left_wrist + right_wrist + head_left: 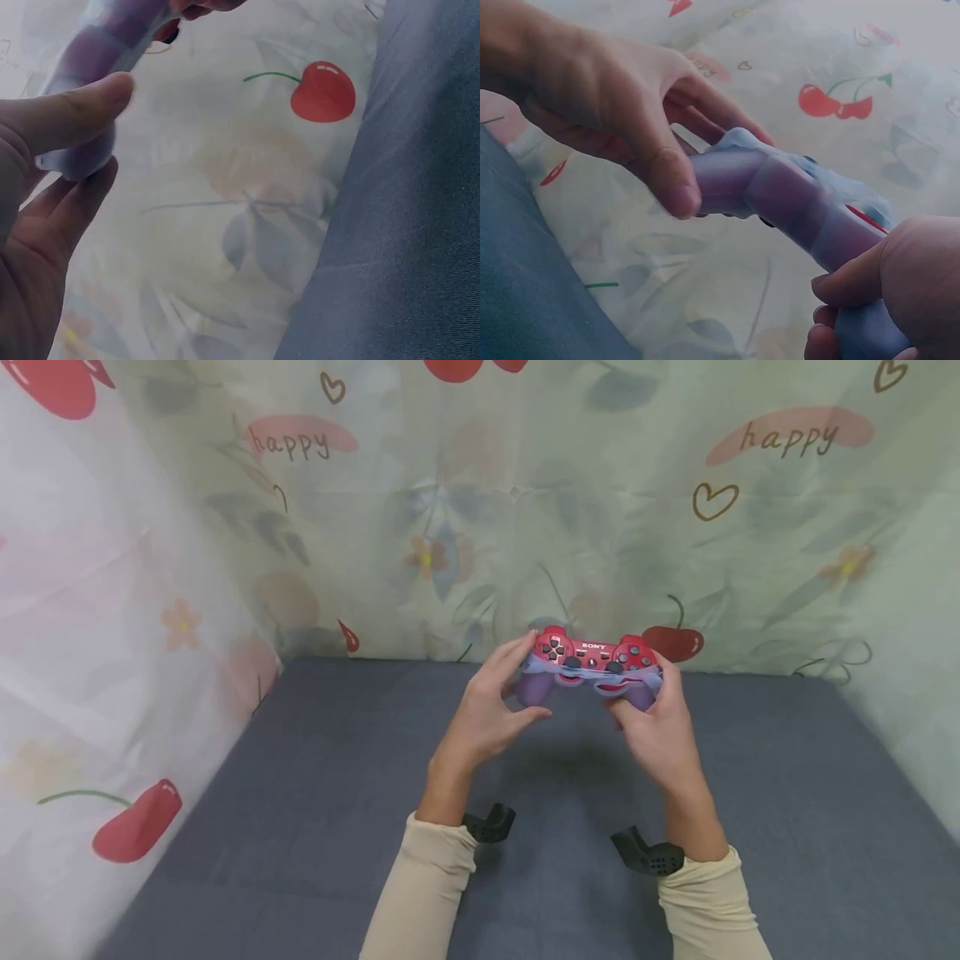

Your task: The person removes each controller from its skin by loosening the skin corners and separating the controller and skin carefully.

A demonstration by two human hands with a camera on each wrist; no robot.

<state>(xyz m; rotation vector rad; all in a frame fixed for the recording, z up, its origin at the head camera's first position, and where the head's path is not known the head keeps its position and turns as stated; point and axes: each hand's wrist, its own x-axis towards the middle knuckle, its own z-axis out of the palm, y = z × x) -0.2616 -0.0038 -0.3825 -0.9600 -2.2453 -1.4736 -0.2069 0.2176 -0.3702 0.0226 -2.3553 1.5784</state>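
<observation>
A red Sony game controller (592,653) is held up above the table, its buttons and sticks facing my head camera. A translucent bluish-purple silicone cover (535,687) wraps its lower side and handles, while the red upper face is bare. My left hand (487,706) holds the left end, fingers along the outer side and thumb below. In the right wrist view, the left thumb lies against the cover (731,176). My right hand (663,735) grips the right handle, its thumb on the cover's underside in the right wrist view. Some fingertips are hidden behind the controller.
A dark grey cloth covers the table (360,827). Patterned curtains (510,527) with cherries and flowers hang behind it and along the sides. Black wrist devices (491,824) sit at both cuffs of the beige sleeves (420,885).
</observation>
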